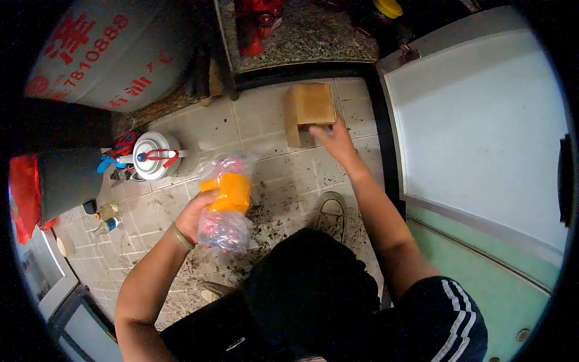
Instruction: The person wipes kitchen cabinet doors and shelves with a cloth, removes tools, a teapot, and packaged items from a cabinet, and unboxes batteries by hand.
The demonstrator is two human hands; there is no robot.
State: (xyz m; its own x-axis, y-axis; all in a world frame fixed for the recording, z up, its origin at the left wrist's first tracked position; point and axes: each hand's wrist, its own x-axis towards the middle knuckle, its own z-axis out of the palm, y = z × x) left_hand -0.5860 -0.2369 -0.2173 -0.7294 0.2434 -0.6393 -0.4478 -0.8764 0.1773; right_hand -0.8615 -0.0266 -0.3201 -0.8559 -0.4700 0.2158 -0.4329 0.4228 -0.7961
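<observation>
My left hand [193, 216] is closed around a plastic-wrapped bundle [231, 192]. An orange-yellow band circles its middle, and pink-red contents show through the clear wrap at both ends. Held out to the right, my right hand [336, 142] grips the near edge of a small brown cardboard box [310, 105]. The thumb lies at a dark opening on the box's near side, and the other fingers are partly hidden along its right side. What is inside the box cannot be made out.
A white lidded kettle [158, 155] stands on the dirt-strewn tiled floor [265, 130] at left. Behind it is a large grey cylinder [120, 54] with red lettering. A white panel door [476, 114] borders the right. Small jars [108, 211] sit far left. Two shoes [331, 212] show below.
</observation>
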